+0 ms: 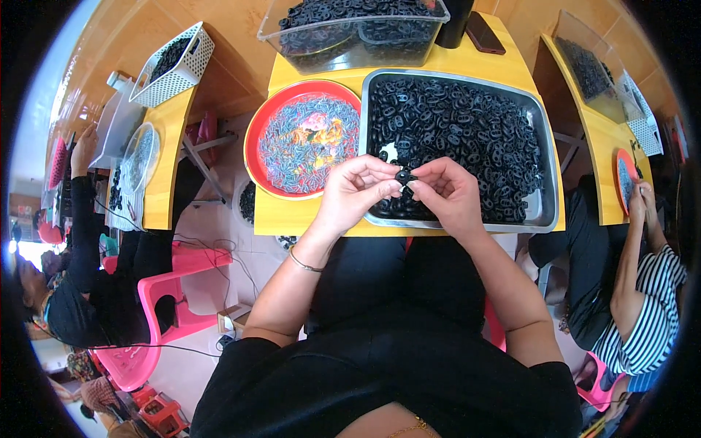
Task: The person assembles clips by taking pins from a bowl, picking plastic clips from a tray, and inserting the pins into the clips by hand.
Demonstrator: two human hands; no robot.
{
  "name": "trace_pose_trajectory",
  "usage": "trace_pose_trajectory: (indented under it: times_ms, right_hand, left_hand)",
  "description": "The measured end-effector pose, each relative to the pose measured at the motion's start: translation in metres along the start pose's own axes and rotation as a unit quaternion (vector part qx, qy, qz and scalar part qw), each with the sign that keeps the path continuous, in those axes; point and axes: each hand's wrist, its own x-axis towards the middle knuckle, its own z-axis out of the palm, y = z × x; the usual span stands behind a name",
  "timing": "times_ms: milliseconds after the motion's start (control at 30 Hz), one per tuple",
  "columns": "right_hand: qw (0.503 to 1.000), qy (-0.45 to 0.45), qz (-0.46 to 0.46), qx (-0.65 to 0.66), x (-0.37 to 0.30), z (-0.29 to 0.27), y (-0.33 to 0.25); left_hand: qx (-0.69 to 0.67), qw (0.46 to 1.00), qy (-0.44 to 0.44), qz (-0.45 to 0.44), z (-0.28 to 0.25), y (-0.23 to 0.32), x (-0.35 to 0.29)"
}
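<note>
Over the near edge of a metal tray (553, 175), both hands meet at a small black plastic piece (404, 176). My left hand (354, 188) pinches it from one side between thumb and fingertips. From the other side my right hand (449, 196) grips the same piece in a like pinch. Fingertips cover part of it, so its exact kind is hard to tell. Heaped in the tray are loose black plastic pieces (460, 124) with holes through them. Left of the tray, a red-rimmed round plate (253, 157) holds many thin little metal pieces (281, 157) that look like springs.
A clear plastic bin (343, 55) of black pieces stands at the back of the yellow table (283, 219), with a dark phone (485, 33) at the far right. Co-workers sit at side tables left and right. A pink chair (150, 306) and cables are at left.
</note>
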Motion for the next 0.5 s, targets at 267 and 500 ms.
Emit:
trace_pose_trajectory:
  times_ms: [267,500]
  right_hand:
    - [1.0,-0.01,0.012,0.011,0.0005,0.0007,-0.0019]
    - [0.999,-0.012,0.006,0.037,0.0003,-0.0004,-0.002]
  left_hand:
    - [-0.013,1.0,-0.007,-0.001,-0.0001,0.0004,-0.001]
    - [-0.018,1.0,-0.003,0.017,0.0022,-0.0023,-0.0007]
